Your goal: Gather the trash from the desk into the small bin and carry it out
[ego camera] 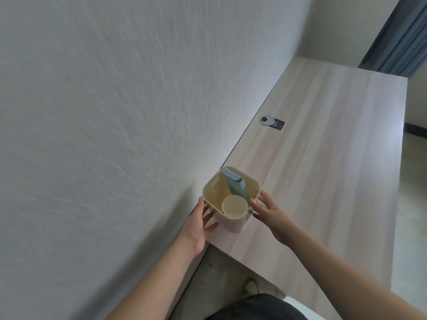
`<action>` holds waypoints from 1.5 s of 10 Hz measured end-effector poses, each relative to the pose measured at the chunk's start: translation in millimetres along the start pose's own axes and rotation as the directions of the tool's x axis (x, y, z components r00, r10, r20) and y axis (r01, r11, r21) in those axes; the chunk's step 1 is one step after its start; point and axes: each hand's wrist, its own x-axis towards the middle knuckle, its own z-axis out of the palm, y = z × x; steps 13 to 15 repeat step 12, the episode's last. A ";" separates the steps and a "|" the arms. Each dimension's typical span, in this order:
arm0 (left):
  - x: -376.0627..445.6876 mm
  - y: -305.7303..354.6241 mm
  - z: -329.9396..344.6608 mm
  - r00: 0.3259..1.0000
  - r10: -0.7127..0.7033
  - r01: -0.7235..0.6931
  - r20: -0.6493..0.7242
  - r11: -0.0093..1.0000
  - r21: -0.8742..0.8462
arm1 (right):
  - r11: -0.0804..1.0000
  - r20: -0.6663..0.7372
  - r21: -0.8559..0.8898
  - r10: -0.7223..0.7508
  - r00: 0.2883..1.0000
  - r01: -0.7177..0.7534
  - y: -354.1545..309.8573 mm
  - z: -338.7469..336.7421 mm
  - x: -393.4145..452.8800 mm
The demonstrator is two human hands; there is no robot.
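Note:
A small cream bin (233, 221) stands on the near corner of the light wooden desk (323, 158), close to the wall. Inside it a paper cup (233, 206) lies with its mouth up, and a pale blue box (235, 184) leans upright behind the cup. My left hand (201, 227) is at the bin's left side with fingers spread, fingertips at or against its wall. My right hand (270, 212) is at the bin's right side, fingers spread and touching the rim corner. Neither hand is closed around the bin.
A white wall (104, 135) runs along the desk's left edge. A cable grommet (268, 120) with a black sticker (278, 124) sits at the desk's back edge. A grey curtain (402, 35) hangs at the far right. Floor and a shoe (250, 287) show below the desk's near edge.

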 end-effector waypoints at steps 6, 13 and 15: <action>41.9 -1.0 3.2 0.981 -0.049 0.020 -0.189 0.988 -0.156 | 0.999 -0.039 0.049 0.016 0.999 -0.014 1.3 5.5 72.6; 32.6 -25.3 -22.9 0.988 0.037 0.098 -0.147 0.585 0.805 | 0.971 -0.084 -0.239 0.006 0.996 -0.026 -2.2 -11.2 62.8; 32.6 -25.3 -22.9 0.988 0.037 0.098 -0.147 0.585 0.805 | 0.971 -0.084 -0.239 0.006 0.996 -0.026 -2.2 -11.2 62.8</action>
